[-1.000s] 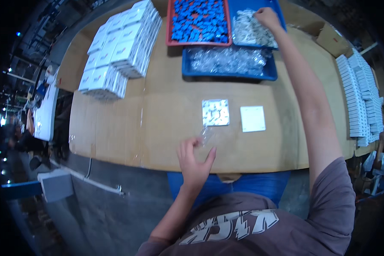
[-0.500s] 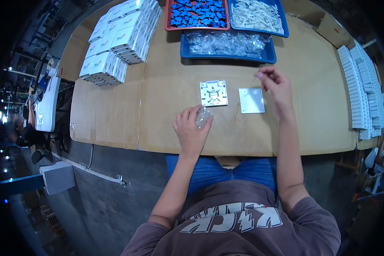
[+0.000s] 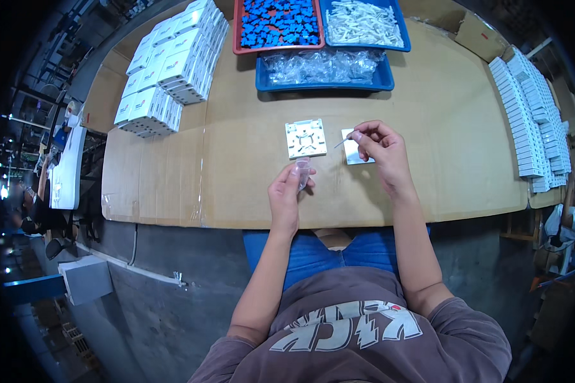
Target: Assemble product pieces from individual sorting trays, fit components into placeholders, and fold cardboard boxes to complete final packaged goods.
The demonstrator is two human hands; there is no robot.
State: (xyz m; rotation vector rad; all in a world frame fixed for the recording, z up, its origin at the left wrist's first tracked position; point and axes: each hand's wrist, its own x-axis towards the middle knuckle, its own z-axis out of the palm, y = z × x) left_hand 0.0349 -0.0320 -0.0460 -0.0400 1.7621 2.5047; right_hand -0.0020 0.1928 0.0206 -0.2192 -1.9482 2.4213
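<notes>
Between its closed fingers and thumb, my left hand (image 3: 285,193) holds a small transparent plastic bag (image 3: 303,171) upright, near the front of the cardboard-covered table. A white square base with moulded inner fittings (image 3: 306,139) lies open side up just beyond it. My right hand (image 3: 386,156) pinches a thin, pale stick-like piece (image 3: 343,143) that points down and left toward the bag; its exact kind is too small to make out. Under that hand lies a flat white square plate (image 3: 354,152), partly covered by the fingers.
At the back stand a red tray (image 3: 279,50) of blue pieces, a blue tray (image 3: 370,46) of white slender pieces, and another blue tray (image 3: 326,87) of transparent bags. White boxes (image 3: 148,105) are stacked left, white square parts (image 3: 519,121) right. Someone sits far left.
My right hand has come left and nearer with the thin piece, now over the plate. The left hand has turned, raising the bag upright. The whole view has shifted slightly.
</notes>
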